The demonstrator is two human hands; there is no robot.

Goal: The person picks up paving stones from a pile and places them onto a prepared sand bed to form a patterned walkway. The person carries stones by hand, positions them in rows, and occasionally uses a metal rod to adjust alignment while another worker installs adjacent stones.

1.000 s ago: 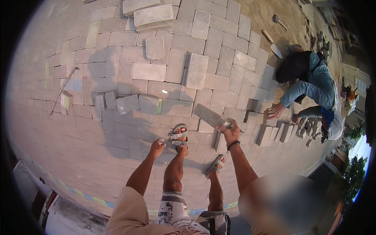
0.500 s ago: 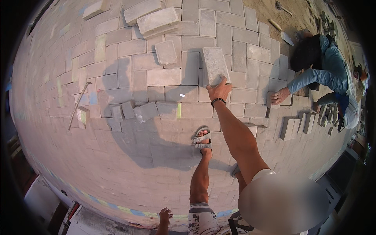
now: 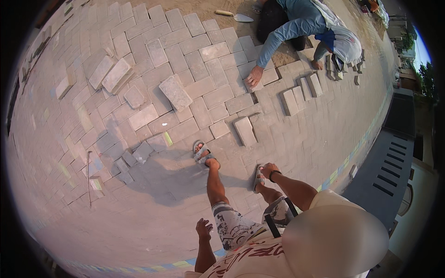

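Observation:
My right hand (image 3: 269, 170), with a dark bead bracelet at the wrist, hangs above my right sandal (image 3: 258, 177). Its fingers are loosely bent, and nothing shows in them. Lower down, my left hand (image 3: 204, 229) is held beside my shorts with its fingers apart and nothing in it. A loose grey paving block (image 3: 175, 92) lies tilted on top of the laid pavers, out of reach of both hands. Closer to my feet, another paving block (image 3: 245, 131) sits raised beside a gap, with a small square paver (image 3: 219, 129) to its left.
A co-worker's hand (image 3: 254, 76) rests on a block at the paving's edge. A trowel (image 3: 235, 16) lies on the sand. Stacked blocks (image 3: 117, 75) are at left, upright blocks (image 3: 289, 102) at right, and broken pieces (image 3: 143, 152) near a thin rod (image 3: 89, 178).
My right hand has let go of the grey paving block and drawn back toward my body. The view has swung right, showing more of the wall and gate. The co-worker's hand stays at the edge.

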